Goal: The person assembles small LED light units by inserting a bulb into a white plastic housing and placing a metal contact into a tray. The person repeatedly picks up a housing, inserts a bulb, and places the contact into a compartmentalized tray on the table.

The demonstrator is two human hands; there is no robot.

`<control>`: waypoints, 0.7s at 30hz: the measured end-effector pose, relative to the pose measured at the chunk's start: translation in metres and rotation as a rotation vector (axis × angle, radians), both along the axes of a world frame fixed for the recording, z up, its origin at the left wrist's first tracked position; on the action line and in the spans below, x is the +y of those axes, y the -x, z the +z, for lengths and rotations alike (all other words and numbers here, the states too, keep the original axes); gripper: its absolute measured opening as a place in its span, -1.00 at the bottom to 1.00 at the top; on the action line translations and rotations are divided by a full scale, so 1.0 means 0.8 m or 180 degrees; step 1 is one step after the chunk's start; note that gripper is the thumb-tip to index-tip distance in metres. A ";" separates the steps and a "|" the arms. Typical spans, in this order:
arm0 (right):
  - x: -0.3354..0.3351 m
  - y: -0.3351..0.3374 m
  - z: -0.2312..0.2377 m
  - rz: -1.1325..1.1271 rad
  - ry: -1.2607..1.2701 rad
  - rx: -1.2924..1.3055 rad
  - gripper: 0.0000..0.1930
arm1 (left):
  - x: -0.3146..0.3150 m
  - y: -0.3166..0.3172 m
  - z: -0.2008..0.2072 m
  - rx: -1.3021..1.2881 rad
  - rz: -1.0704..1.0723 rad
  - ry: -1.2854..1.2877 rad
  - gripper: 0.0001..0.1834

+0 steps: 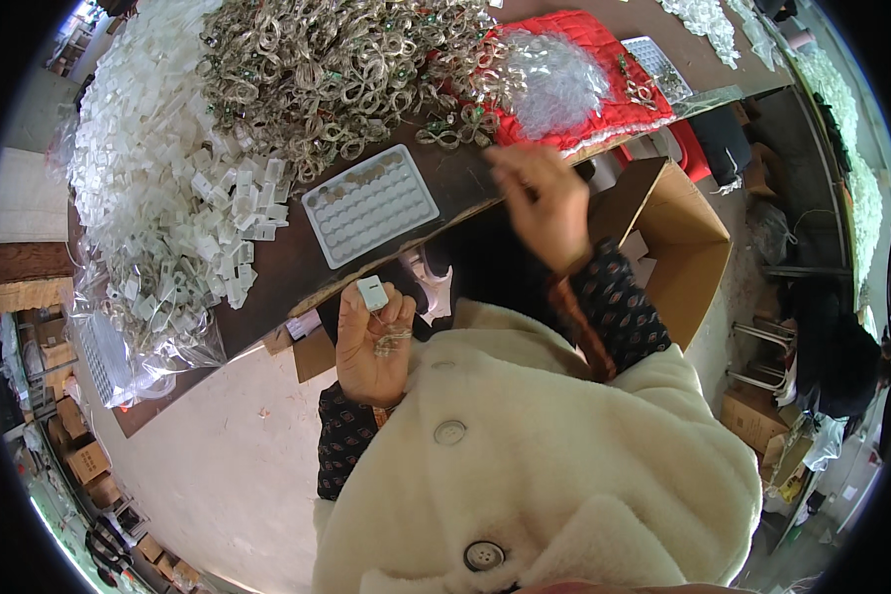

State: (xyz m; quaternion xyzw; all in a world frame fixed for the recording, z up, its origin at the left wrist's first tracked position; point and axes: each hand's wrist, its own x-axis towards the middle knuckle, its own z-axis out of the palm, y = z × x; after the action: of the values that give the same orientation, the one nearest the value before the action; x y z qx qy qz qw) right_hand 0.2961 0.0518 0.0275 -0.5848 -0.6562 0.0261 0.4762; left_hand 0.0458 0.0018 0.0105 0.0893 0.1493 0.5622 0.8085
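My left hand (374,346) is closed, palm up, on a small white plastic case (372,293) held between thumb and fingers. A thin looped wire (391,343) lies across the palm below it. Just past the table edge, my right hand (546,206) is raised with its fingers curled together. Whatever they may pinch is too small to make out. Between the hands and the piles lies a white tray (370,206) with rows of round pockets; flat round discs (366,176) sit in its far rows.
White plastic cases (148,148) are heaped at the left. Coiled wire light strings (317,79) pile up behind the tray. Right of them lies a red quilted cloth (604,104) with clear plastic film (549,84). An open cardboard box (683,238) stands below the table edge.
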 end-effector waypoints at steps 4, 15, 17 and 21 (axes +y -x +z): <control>0.031 -0.056 -0.013 -0.0423 0.0267 -0.0077 -0.82 | 0.007 -0.004 0.000 0.0213 -0.0175 -0.0033 -0.83; 0.048 -0.079 -0.011 -0.0153 0.0504 0.0318 -0.91 | 0.011 -0.005 0.003 0.0476 -0.0153 0.0059 -0.88; 0.050 -0.082 -0.007 -0.0246 0.0773 0.0632 -0.89 | 0.011 -0.004 0.005 0.0519 -0.0155 0.0102 -0.86; 0.052 -0.084 -0.002 -0.0171 0.0769 0.0528 -0.86 | 0.008 -0.002 0.009 0.0471 -0.0136 0.0222 -0.82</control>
State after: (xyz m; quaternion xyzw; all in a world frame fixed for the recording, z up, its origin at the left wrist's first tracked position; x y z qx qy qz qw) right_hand 0.3634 0.0936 0.0262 -0.6510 -0.5908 0.1403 0.4554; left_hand 0.0475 0.0085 0.0180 0.1055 0.2263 0.5312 0.8097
